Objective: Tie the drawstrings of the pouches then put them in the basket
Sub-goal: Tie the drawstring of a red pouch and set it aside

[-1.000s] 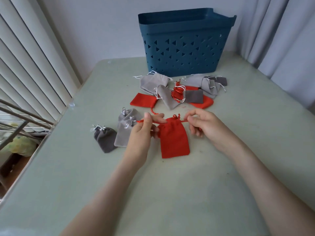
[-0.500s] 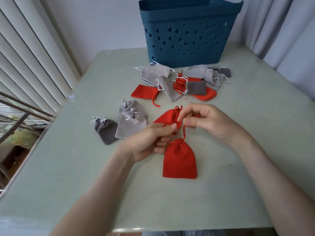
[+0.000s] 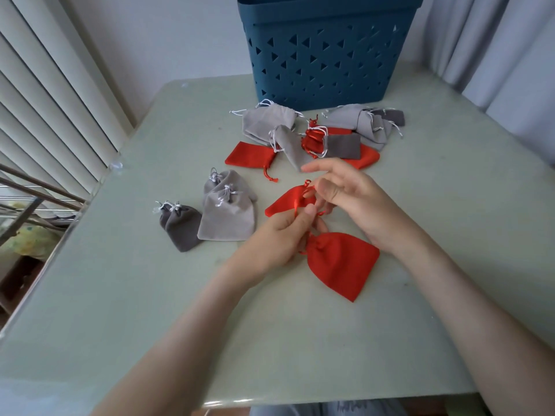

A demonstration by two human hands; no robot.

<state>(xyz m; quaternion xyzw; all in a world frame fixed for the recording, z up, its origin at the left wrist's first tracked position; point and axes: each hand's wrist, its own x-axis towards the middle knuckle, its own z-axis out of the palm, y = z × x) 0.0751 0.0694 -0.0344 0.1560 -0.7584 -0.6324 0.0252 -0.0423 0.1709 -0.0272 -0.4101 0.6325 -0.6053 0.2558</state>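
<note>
On table (image 3: 144, 295), front-centre: red pouch (image 3: 342, 262) lying flat, neck bunching up against left hand (image 3: 279, 238). Left hand pinching drawstring (image 3: 297, 204) between thumb and fingers, string running up from neck. Right hand (image 3: 357, 202) hovering just beside, index finger sticking out, other fingers curling near string; whether gripping it, cannot tell. Second red pouch (image 3: 282, 202) lying behind hands. Grey pouches (image 3: 228, 220) sitting left, necks cinched. Loose pile (image 3: 345, 136) lying in front of basket (image 3: 324, 55) at far edge.

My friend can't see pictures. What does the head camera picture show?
A left hand and right hand tie a red pouch's drawstring on a pale green table. More red and grey pouches lie beyond, near a blue basket.
</note>
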